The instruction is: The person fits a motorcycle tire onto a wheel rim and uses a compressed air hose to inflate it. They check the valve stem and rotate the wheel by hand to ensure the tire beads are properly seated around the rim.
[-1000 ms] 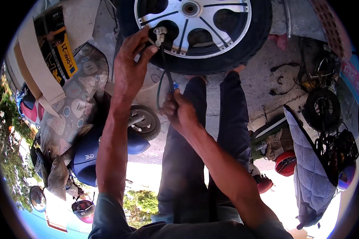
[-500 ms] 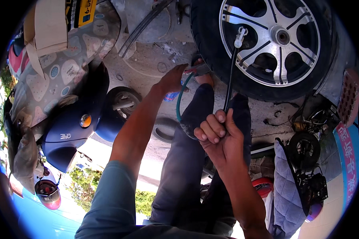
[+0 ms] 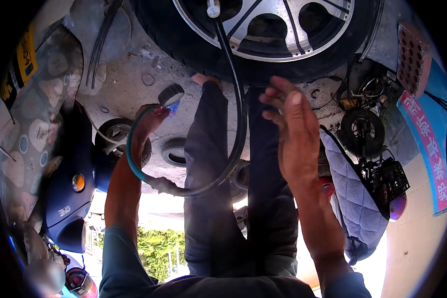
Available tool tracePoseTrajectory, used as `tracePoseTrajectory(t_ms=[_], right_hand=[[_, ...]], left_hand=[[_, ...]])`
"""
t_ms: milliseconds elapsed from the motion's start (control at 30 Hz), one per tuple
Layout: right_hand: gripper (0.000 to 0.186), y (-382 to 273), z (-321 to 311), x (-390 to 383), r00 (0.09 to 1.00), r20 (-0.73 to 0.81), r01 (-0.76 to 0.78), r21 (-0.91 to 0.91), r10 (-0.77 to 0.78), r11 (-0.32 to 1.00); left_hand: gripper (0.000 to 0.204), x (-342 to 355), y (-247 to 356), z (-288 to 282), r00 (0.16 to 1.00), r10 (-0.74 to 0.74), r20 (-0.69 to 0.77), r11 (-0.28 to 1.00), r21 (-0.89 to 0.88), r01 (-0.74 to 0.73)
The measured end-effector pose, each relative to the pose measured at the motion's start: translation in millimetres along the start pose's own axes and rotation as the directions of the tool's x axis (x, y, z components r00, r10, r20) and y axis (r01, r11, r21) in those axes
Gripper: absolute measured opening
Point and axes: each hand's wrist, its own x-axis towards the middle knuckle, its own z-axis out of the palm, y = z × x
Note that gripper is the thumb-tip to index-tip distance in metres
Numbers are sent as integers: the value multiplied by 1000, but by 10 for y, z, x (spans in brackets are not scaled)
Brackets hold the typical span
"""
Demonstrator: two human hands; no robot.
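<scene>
Here, brush beyond left fingers.

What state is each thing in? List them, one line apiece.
Black hose: hooked onto the wheel's valve, hanging in a loop, held by no hand.
Wheel: upright on the concrete, tyre mounted.
Green hose: curved along the left forearm.
Brush: gripped in the left hand, bristles up.
Right hand: open, fingers spread, holding nothing.
Quilted cover: draped at the right.
</scene>
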Motion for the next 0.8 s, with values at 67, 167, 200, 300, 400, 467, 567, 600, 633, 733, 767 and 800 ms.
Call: tracePoseTrajectory(t_ms=[67, 167, 200, 300, 400, 467, 567, 600, 633, 733, 767, 800], right_hand=[[61, -218, -384, 308, 899, -292, 261, -242, -326, 935], [70, -463, -957, 959, 633, -348, 469, -539, -692, 700], [71, -585, -982, 1204, 606, -340, 476, -570, -719, 670], [74, -850, -885, 2005, 417, -189, 412, -833, -889, 370], [74, -818, -571, 1961, 449, -280, 214, -888, -848, 407], [74, -922, -355, 1906, 448, -334, 70, -912, -829, 405], [77, -1004, -370, 1848, 491, -366, 30, -900, -790, 436], [77, -972, -345, 1880, 445, -366, 14, -910, -817, 415], [78, -930, -341, 1882, 454, -371, 5, -908, -810, 418], [78, -964, -222, 1921, 468, -370, 41, -898, -803, 438], [78, -933, -272, 1885, 485, -369, 45, -895, -793, 443], [78, -905, -338, 1845, 499, -376, 24, -895, -780, 446]], left_hand=[[37, -403, -296, -144, 996, -52, -72, 987, -155, 41], [36, -760, -253, -317, 995, -88, -39, 987, -140, 82], [36, -861, -271, -385, 995, -67, -73, 989, -136, 56], [32, -982, -362, -448, 990, 16, -139, 999, -43, -22], [17, -1025, -302, -544, 994, -97, -48, 964, -253, 82], [11, -1008, -194, -599, 990, -136, -36, 912, -396, 111], [20, -946, 30, -656, 993, -121, 2, 905, -410, 111], [27, -894, 44, -696, 995, -104, 1, 918, -385, 97], [25, -880, 15, -690, 996, -92, -7, 929, -361, 83], [23, -879, -138, -786, 980, -193, 41, 921, -337, 196], [23, -893, 58, -789, 992, -124, 5, 948, -296, 120], [24, -875, 253, -804, 998, -54, -30, 967, -250, 45]])
